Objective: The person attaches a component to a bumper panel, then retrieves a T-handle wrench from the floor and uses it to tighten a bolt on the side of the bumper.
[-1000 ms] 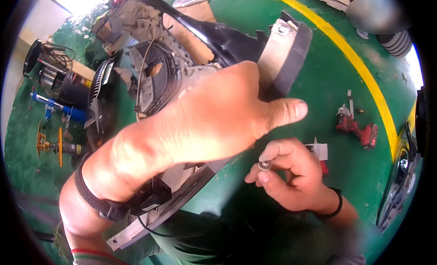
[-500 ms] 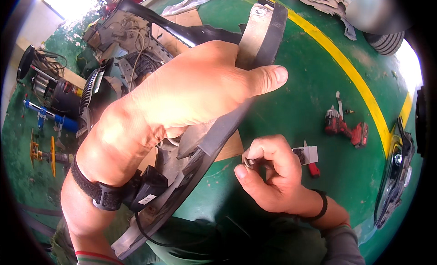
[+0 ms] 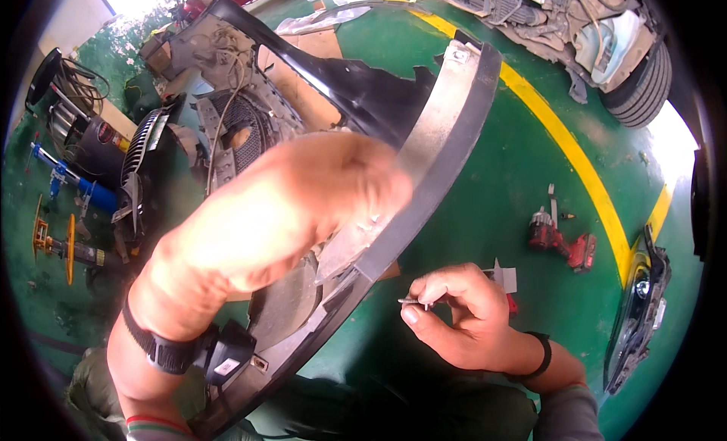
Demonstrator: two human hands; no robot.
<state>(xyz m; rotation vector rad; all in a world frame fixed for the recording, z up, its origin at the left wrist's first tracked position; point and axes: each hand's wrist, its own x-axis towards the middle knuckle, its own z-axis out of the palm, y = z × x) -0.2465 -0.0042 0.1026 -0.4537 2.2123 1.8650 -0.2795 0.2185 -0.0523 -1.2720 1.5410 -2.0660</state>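
Note:
A long curved strip of grey and black car trim [image 3: 456, 157] stretches from beside my lap up to the upper middle. My left hand [image 3: 303, 191] hovers over or rests against the middle of it, smeared by motion, so its fingers cannot be read. A band with a small black device [image 3: 231, 358] is strapped round the left wrist. To the right of the strip, my right hand [image 3: 471, 320] is closed in a pinch, thumb against forefinger. Between those fingertips sits a small metal screw [image 3: 410, 301], its ridged end pointing left.
On the green floor at right lie a red cordless power tool [image 3: 560, 240] and a headlight [image 3: 640, 312]. A dark fender panel [image 3: 363, 89] and a grille [image 3: 144, 149] lie beyond the strip. A blue tool [image 3: 76, 179] is at left; a car's tyre [image 3: 644, 89] stands upper right.
My left hand has slid down and left along the trim, baring more of its upper end. The right hand has dropped slightly, and the screw shows more plainly between its fingertips.

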